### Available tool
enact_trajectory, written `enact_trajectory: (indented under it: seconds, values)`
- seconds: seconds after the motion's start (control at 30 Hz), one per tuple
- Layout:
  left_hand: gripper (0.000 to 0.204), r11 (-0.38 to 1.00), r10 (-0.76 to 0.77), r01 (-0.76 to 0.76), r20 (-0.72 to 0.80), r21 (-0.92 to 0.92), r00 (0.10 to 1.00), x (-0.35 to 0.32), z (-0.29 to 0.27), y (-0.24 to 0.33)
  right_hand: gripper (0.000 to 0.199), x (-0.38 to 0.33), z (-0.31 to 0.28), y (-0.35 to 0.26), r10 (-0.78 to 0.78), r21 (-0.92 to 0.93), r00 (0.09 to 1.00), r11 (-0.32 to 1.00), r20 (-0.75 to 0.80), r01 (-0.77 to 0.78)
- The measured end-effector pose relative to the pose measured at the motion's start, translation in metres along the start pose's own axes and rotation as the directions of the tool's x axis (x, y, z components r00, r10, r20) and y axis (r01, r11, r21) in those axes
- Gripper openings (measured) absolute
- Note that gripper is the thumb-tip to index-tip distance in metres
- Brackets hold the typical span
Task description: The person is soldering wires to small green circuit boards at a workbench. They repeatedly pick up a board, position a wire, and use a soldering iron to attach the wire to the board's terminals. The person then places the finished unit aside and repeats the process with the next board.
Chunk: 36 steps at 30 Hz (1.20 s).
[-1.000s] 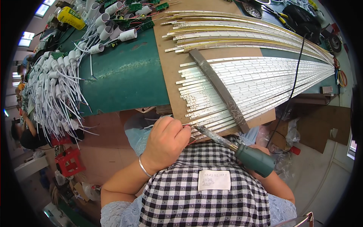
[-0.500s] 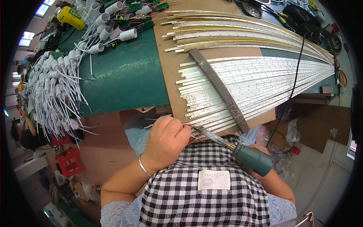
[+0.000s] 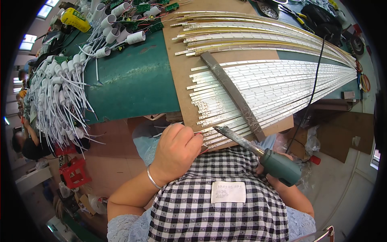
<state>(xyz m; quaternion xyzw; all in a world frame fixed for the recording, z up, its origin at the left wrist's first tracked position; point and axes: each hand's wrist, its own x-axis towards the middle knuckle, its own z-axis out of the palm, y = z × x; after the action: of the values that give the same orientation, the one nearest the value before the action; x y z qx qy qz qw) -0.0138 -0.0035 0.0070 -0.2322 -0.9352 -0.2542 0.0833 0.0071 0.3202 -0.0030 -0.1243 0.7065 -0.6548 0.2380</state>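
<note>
My left hand point(image 3: 177, 147) pinches a thin red wire point(image 3: 201, 150) against the near ends of the white LED strips point(image 3: 278, 86), which fan out across a brown board point(image 3: 183, 68). A silver bangle sits on that wrist. My right hand point(image 3: 268, 171), mostly hidden under the tool, grips a soldering iron point(image 3: 258, 151) by its green handle. The iron's tip rests at the strip ends beside my left fingers. A flat dark metal bar point(image 3: 234, 94) lies across the strips and holds them down.
A green mat point(image 3: 129, 80) covers the bench left of the board. White cylindrical connectors with white leads point(image 3: 60, 88) pile at the left. Yellowish strips point(image 3: 258, 30) lie farther back. A black cable point(image 3: 312, 88) crosses the strips. A red crate point(image 3: 74, 171) stands on the floor.
The iron's tip has shifted slightly left toward my left fingers. My left hand stays at the strip ends.
</note>
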Motion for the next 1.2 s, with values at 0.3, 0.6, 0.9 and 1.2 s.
enact_trajectory:
  seconds: [0.3,0.6,0.9,1.2]
  values:
    - [0.028,1.000,-0.029,0.029,0.019,0.004,0.999,0.001,-0.003,0.002,0.037,-0.002,0.002,0.005,0.054,0.086,0.998,0.995,-0.021,-0.052]
    - [0.025,0.992,-0.101,0.102,0.017,-0.076,0.995,0.002,-0.006,0.004,0.035,0.002,-0.001,0.003,0.005,-0.037,1.000,0.999,0.012,-0.004]
    - [0.016,0.876,-0.245,0.244,0.052,-0.416,0.968,0.001,-0.015,-0.006,0.035,-0.001,0.003,0.007,0.013,0.034,0.999,0.999,-0.039,-0.012]
    - [0.018,0.965,-0.175,0.152,-0.095,-0.212,0.980,0.004,0.005,0.000,0.033,0.003,0.001,0.006,-0.085,-0.009,0.996,0.996,0.031,0.085]
